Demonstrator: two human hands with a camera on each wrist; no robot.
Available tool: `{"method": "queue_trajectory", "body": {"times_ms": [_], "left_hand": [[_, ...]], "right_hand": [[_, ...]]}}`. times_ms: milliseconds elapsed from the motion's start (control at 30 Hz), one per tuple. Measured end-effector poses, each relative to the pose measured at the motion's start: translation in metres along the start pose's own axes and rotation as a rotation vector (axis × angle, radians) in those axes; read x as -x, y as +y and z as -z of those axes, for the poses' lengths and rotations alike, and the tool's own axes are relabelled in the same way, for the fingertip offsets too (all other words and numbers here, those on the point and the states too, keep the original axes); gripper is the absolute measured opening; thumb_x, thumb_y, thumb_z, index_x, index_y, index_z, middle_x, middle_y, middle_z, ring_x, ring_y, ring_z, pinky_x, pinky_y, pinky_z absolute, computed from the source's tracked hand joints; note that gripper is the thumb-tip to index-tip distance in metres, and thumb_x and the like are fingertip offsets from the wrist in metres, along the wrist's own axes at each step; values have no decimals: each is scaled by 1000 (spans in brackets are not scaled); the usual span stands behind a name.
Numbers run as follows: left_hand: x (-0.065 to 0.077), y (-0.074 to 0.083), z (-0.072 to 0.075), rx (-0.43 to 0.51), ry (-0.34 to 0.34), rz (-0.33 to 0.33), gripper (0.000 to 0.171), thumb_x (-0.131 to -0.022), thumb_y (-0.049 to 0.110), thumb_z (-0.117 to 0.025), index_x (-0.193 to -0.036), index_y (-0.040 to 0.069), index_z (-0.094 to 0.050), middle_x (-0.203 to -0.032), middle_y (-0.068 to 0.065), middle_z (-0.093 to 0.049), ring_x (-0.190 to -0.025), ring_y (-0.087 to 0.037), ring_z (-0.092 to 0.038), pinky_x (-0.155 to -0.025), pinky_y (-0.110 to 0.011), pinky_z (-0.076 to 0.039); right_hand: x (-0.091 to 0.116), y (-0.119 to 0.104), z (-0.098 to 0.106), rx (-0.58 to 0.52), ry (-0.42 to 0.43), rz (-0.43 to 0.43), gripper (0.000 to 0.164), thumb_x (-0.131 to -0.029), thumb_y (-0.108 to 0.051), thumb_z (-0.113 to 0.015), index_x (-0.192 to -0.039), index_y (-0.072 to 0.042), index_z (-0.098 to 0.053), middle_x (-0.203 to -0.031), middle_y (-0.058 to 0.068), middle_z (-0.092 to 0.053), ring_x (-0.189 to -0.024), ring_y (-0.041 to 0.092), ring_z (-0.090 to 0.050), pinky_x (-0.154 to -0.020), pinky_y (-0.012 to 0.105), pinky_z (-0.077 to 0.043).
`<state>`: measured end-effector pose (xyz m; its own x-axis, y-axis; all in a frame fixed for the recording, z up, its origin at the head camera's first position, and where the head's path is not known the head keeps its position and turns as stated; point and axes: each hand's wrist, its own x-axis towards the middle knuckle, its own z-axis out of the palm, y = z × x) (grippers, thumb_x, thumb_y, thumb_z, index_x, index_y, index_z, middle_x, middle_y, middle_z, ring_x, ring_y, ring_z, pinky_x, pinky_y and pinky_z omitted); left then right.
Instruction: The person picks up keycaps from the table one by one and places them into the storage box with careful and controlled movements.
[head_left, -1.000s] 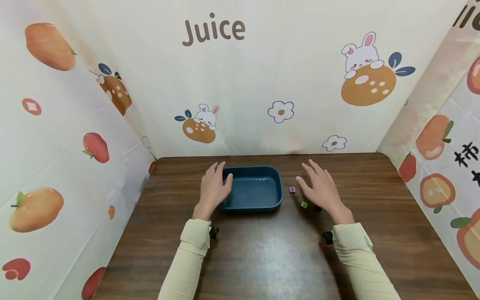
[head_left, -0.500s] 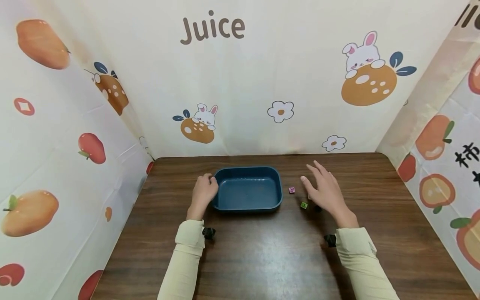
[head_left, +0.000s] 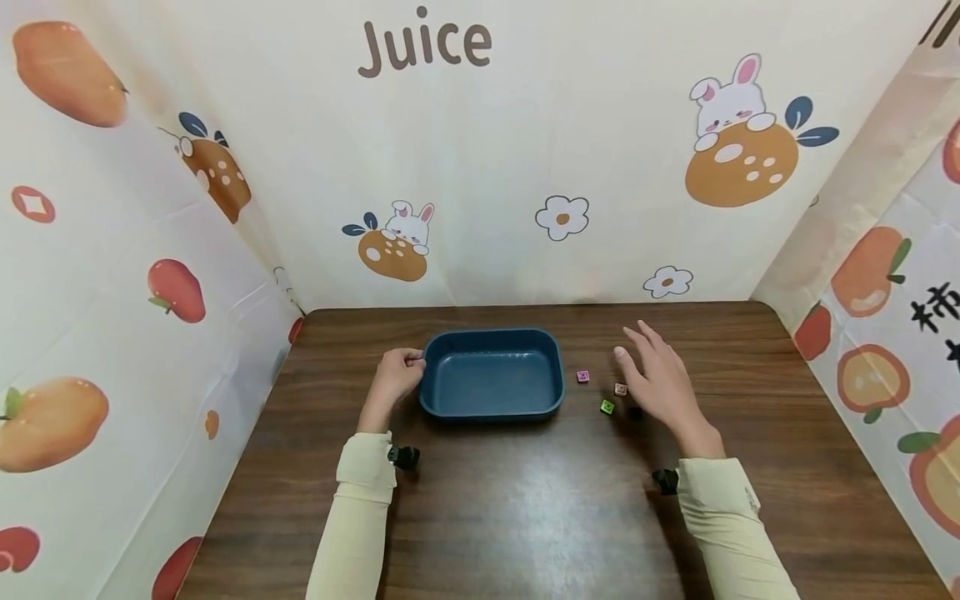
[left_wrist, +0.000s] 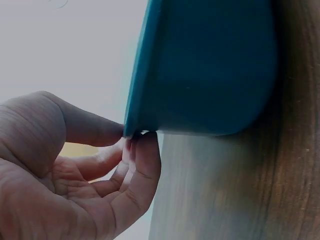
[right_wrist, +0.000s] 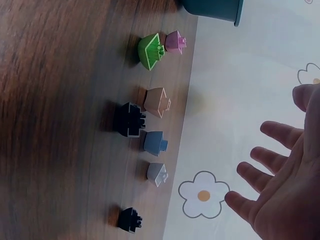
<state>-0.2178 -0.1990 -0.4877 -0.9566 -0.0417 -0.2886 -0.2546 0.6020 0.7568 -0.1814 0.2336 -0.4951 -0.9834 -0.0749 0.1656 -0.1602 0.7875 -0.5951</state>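
A dark teal rectangular tray [head_left: 491, 383] stands on the table. My left hand [head_left: 393, 379] pinches its left rim, thumb on top and fingers curled under the lip in the left wrist view. My right hand [head_left: 660, 383] is held above several small keyboard keycaps, fingers spread, nothing in it. Right of the tray lie a pink keycap [head_left: 582, 377], a green keycap [head_left: 607, 407] and a beige keycap [head_left: 620, 389]. The right wrist view adds a black keycap [right_wrist: 129, 121], a blue keycap [right_wrist: 155, 143], a light grey keycap [right_wrist: 157, 174] and another black one; the hand mostly hides these from the head view.
The brown wood-grain table [head_left: 525, 517] ends at a printed cloth backdrop [head_left: 480, 167]. More fruit-patterned cloth closes off the left and right sides. Each wrist carries a small black camera.
My left hand has gone from spread fingers over the tray's left end to pinching its rim. My right hand has drifted slightly right, uncovering the beige keycap.
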Motion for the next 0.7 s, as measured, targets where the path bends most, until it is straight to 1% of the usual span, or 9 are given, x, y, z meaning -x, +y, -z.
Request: {"method": "queue_trajectory", "body": {"times_ms": [67, 167, 233, 300, 367, 400, 500, 633, 700], "left_hand": [[-1, -1, 2, 30, -27, 20, 41, -109, 16, -53, -145, -2, -60, -130, -22, -66, -86, -21, -57, -71, -28, -48], [-3, -2, 4, 81, -55, 53, 38, -110, 16, -55, -143, -2, -61, -129, -23, -67, -84, -20, -60, -71, -29, -56], [-3, -1, 4, 102, -66, 56, 37, -111, 17, -55, -142, -2, -62, -129, -22, -67, -86, -18, -63, -73, -31, -61], [-5, 0, 5, 123, -74, 52, 37, -110, 18, -56, -140, -2, -63, -125, -23, -67, -82, -20, -64, -72, -33, -63], [-6, 2, 5, 129, -84, 40, 37, -111, 18, -56, -140, -3, -63, -123, -24, -67, -79, -20, -64, -72, -34, -64], [-6, 2, 5, 132, -90, 36, 37, -111, 18, -55, -141, -4, -62, -124, -25, -66, -80, -19, -64, -73, -35, -64], [-5, 3, 6, 141, -119, 47, 38, -111, 15, -54, -143, -4, -59, -129, -26, -65, -85, -20, -66, -77, -37, -65], [-2, 1, 10, 149, -153, 52, 40, -108, 9, -53, -145, -6, -57, -136, -26, -64, -92, -22, -69, -81, -40, -66], [-1, 0, 12, 150, -163, 45, 41, -106, 7, -53, -144, -7, -56, -136, -27, -64, -93, -22, -70, -82, -41, -66]], "right_hand": [[1, 0, 0, -7, -2, -4, 61, -114, -43, -41, -158, -1, -45, -171, 28, -29, -155, 54, -30, -122, 76, -20], [3, 2, 0, -5, -8, -11, 62, -114, -45, -39, -158, -1, -45, -171, 28, -29, -154, 56, -30, -120, 77, -22], [4, 3, 1, -4, -3, -16, 62, -114, -45, -38, -158, 0, -45, -171, 28, -28, -154, 56, -30, -119, 78, -22], [4, 5, 3, -6, 10, -19, 63, -115, -45, -38, -158, 0, -45, -171, 28, -29, -152, 57, -33, -117, 79, -23], [5, 5, 5, -8, 19, -22, 63, -115, -45, -37, -158, 0, -44, -171, 28, -29, -145, 57, -41, -116, 79, -24], [6, 6, 6, -9, 23, -24, 62, -115, -45, -37, -158, 0, -44, -171, 28, -29, -140, 57, -46, -116, 79, -25], [7, 5, 7, -10, 21, -31, 62, -115, -44, -37, -158, 0, -43, -171, 28, -28, -135, 57, -50, -115, 79, -25], [6, 5, 7, -8, 23, -31, 62, -115, -44, -36, -158, 0, -44, -171, 28, -28, -143, 58, -44, -115, 80, -25], [5, 5, 7, -9, 23, -33, 62, -115, -44, -36, -158, -1, -44, -171, 28, -28, -140, 58, -47, -115, 80, -25]]}}
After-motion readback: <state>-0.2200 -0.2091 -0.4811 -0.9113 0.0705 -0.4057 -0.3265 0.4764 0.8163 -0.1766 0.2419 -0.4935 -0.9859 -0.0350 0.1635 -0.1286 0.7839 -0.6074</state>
